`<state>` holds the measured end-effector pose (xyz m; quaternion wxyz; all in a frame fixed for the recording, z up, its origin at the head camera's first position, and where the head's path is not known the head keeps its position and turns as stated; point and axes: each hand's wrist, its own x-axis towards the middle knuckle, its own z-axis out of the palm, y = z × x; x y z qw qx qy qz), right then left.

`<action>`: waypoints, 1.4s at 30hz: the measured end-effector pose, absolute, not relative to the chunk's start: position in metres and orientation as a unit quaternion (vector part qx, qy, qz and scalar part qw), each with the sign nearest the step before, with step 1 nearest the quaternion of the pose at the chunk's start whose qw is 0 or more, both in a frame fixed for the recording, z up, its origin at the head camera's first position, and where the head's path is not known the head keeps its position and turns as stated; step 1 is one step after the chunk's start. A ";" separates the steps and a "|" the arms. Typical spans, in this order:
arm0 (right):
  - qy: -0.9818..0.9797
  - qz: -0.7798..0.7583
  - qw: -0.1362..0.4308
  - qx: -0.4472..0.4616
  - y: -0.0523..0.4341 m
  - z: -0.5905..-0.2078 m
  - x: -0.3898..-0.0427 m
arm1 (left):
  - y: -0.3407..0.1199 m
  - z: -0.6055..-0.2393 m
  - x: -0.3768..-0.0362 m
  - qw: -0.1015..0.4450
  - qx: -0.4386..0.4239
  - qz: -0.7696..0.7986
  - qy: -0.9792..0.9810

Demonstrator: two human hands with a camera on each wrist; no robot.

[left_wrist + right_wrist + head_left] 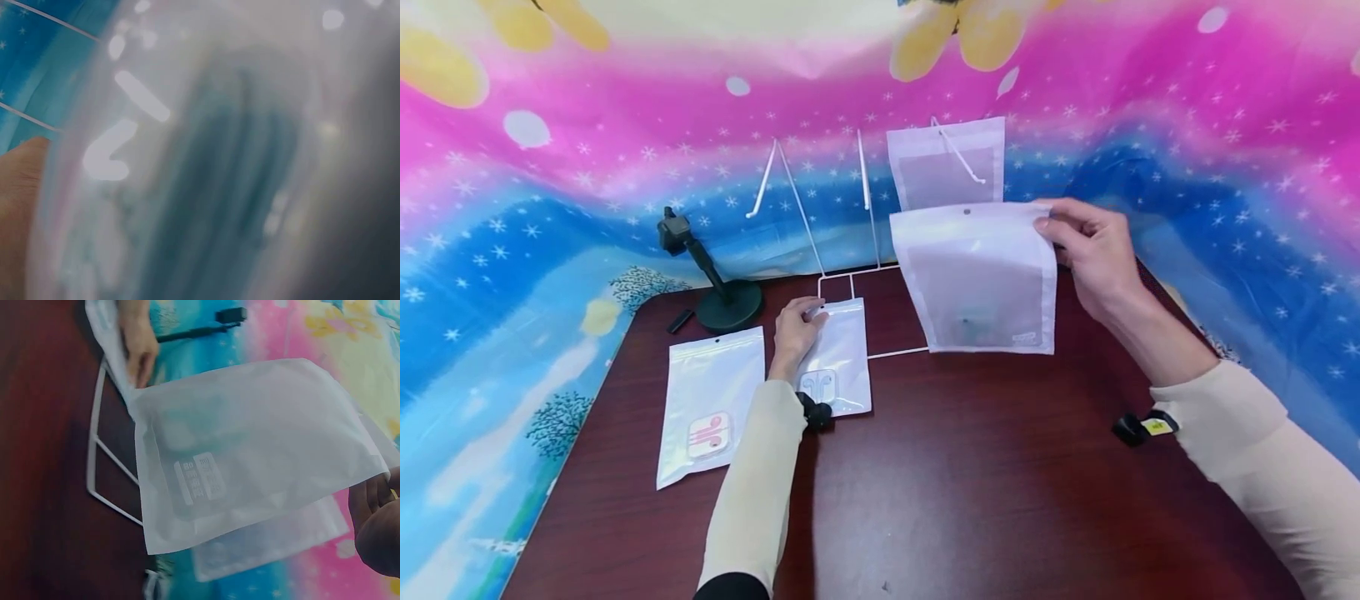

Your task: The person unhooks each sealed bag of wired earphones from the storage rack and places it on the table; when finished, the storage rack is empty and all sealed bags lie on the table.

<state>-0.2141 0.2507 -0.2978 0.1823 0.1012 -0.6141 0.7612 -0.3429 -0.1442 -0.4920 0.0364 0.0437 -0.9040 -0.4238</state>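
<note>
Hanging step underway: frosted bag (977,279) pinched by right hand (1093,250); earbud packet (838,358) pressed by left hand (796,327), fingers bent; hook (958,154) likely needed next.

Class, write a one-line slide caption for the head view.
Right hand pinches a frosted white pouch before a white wire rack; left hand rests on a glossy earphone packet.
</note>
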 end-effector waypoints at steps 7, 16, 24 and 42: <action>-0.626 0.769 0.110 0.069 0.240 -0.341 -0.220 | -0.142 -0.491 -0.341 0.035 0.045 -0.423 -0.904; -0.604 0.795 0.049 -0.031 0.235 -0.383 -0.244 | -0.145 -0.492 -0.343 0.037 0.040 -0.420 -0.906; -0.632 0.765 0.022 -0.122 0.230 -0.414 -0.274 | -0.145 -0.491 -0.342 0.036 0.042 -0.421 -0.906; -0.686 0.710 -0.012 -0.160 0.222 -0.466 -0.313 | -0.143 -0.496 -0.346 0.036 0.054 -0.409 -0.910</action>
